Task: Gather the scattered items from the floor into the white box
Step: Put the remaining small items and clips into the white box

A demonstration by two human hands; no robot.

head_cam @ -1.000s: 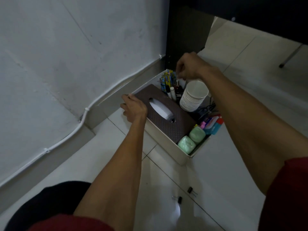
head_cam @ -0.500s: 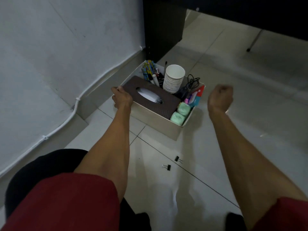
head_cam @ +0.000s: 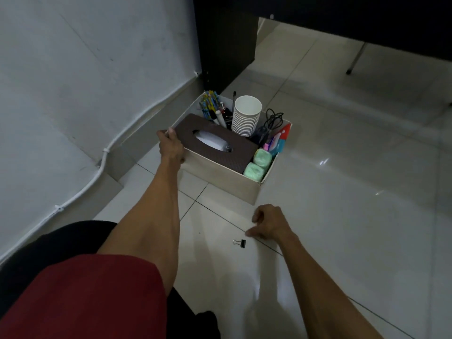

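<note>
A person's left hand point(head_cam: 171, 149) is gripping the near-left corner of a white rectangular cardboard box point(head_cam: 227, 177) sitting on the pale tiled floor point(head_cam: 342, 192) beside the wall. The right hand point(head_cam: 270, 222) is hovering low with fingers curled loosely and holding nothing, just beside a small black binder clip point(head_cam: 240, 243) lying on the tiles in front of the box.

Bare floor point(head_cam: 342, 216) around binder clip point(head_cam: 240, 243), white box point(head_cam: 227, 177) beyond

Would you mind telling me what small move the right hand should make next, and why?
Probably shift slightly left and pinch the binder clip. It lies loose on the floor beside the right hand, whose fingers almost reach it, while the left hand holds the white box.
</note>
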